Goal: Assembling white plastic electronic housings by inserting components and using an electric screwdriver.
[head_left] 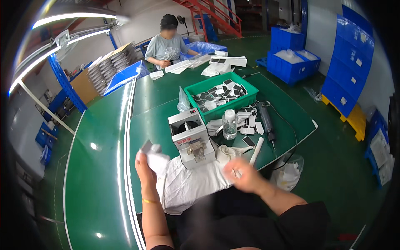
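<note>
My left hand, left of the benchtop machine, is closed on a blurred white piece with a dark flat part at its top. My right hand is smeared by motion above a crumpled white cloth; whether it holds anything cannot be made out. Between the hands stands the small grey-white benchtop machine, which looks like a screw feeder, with an open top and a metal fixture on its front. Right of it are a clear bottle with a white top and a pile of small white and black pieces.
A green crate of similar pieces sits behind the machine. An electric screwdriver with a cable lies at right. A white strip lies near the front edge. Across the green table, a co-worker handles white sheets.
</note>
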`<state>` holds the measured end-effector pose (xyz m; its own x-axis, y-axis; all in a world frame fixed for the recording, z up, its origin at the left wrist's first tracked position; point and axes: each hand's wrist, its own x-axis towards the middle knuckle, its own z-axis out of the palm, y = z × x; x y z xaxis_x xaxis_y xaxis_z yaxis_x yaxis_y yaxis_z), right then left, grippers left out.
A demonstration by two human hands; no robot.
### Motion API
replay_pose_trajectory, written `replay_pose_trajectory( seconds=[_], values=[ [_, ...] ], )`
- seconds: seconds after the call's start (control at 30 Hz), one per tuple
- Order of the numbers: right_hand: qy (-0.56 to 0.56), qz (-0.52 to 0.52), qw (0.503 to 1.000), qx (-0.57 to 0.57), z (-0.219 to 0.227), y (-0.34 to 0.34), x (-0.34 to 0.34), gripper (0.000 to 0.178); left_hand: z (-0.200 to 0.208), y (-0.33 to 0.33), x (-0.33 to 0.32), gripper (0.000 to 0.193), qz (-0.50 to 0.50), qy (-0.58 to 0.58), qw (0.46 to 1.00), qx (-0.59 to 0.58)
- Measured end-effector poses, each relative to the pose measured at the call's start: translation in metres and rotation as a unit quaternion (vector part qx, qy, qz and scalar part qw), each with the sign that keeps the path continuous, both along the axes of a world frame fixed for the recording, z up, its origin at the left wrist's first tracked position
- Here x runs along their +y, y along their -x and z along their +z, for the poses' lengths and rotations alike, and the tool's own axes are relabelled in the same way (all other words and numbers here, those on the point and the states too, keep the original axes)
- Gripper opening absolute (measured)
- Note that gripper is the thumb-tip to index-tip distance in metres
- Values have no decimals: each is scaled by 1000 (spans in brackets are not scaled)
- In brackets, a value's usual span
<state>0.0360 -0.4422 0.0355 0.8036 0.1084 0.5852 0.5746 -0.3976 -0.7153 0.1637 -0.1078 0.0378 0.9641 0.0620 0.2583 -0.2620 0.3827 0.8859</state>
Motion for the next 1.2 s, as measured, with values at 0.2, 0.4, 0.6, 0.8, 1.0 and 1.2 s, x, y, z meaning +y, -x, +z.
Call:
replay_pose_trajectory(
  seconds=[0.2, 0.4, 0.6, 0.8, 1.0, 1.2],
  values=[
    [178, 242, 930, 213, -90, 41, 81, 27, -27, -62, 13, 54, -30, 312, 931, 189],
    [242, 238, 866, 368, -205, 23, 103, 32, -20, -53, 15, 54, -51, 313, 938, 138],
    [287, 265, 814, 430, -285, -1, 124, 36, -6, -44, 0, 57, -72, 260, 955, 125],
    [269, 205, 825, 453, -312, 2, 124, 32, -11, -40, -1, 57, -65, 241, 961, 119],
    [232, 211, 905, 288, -389, 11, 119, 52, -18, -41, -10, 106, 122, -116, 986, -3],
    [206, 290, 840, 410, -348, 14, 115, 46, -9, -41, -17, 116, 199, -284, 928, -138]
  ],
)
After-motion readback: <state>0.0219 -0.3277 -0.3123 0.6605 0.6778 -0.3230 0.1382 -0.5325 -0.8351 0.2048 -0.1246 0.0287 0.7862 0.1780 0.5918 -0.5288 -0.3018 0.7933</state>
